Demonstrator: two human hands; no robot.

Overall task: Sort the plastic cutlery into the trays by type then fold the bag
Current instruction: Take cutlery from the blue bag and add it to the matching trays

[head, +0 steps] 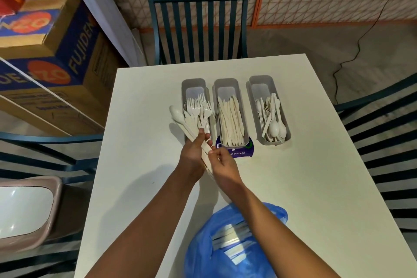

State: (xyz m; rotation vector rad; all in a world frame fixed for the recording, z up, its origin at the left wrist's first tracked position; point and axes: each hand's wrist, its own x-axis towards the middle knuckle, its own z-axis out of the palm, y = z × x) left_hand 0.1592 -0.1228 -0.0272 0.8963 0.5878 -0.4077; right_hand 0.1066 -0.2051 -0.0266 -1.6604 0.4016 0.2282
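The forks [199, 108] and spoons [274, 127] look like smooth, pale plastic. The blue bag [228, 253] is thin, shiny, crinkly plastic. The trays [261, 81] seem to be matt grey plastic. The white table [293, 187] is smooth and dull.

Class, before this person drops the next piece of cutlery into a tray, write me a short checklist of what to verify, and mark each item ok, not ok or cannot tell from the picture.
1. Left hand grips the mixed bundle of cutlery firmly: ok.
2. Right hand pinches a single piece out of the bundle: ok, though which type it is: cannot tell.
3. Left tray holds forks only: cannot tell, the bundle hides part of it.
4. Middle tray holds knives only: ok.
5. Right tray holds spoons only: ok, as far as it shows.
6. Blue bag is emptied and ready to fold: not ok, pale pieces still show through it.
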